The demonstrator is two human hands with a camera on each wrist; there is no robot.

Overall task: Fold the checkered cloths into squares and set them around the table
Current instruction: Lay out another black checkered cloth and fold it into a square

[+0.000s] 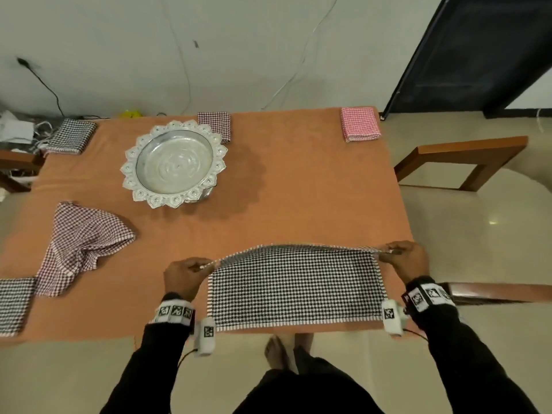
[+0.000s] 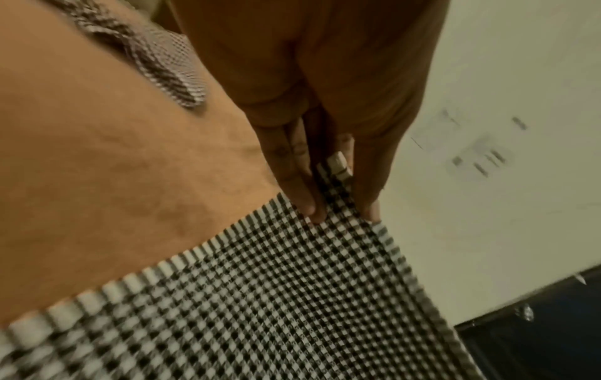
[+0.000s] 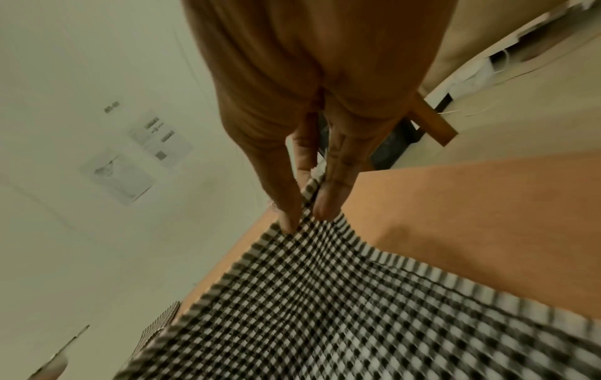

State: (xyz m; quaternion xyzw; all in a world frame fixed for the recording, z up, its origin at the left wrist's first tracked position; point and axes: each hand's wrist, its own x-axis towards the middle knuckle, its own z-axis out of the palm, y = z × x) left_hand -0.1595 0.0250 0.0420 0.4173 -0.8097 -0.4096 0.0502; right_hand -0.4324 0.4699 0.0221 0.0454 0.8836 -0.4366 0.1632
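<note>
A black-and-white checkered cloth (image 1: 295,288) lies at the near edge of the table (image 1: 298,189), which is covered in orange. My left hand (image 1: 186,273) pinches its far left corner and my right hand (image 1: 403,258) pinches its far right corner, so the far edge is lifted off the table. The left wrist view shows the fingers (image 2: 299,180) and thumb clamped on the cloth (image 2: 260,308). In the right wrist view the fingers (image 3: 338,180) pinch the cloth (image 3: 325,295) the same way. A crumpled maroon checkered cloth (image 1: 80,243) lies unfolded at the left.
Folded cloths sit around the table: black-and-white (image 1: 70,135) at the far left, maroon (image 1: 216,124) at the far middle, pink (image 1: 360,124) at the far right, and another black-and-white one (image 1: 13,303) at the near left. A silver ornate bowl (image 1: 174,165) stands left of centre. A wooden chair (image 1: 466,162) is to the right.
</note>
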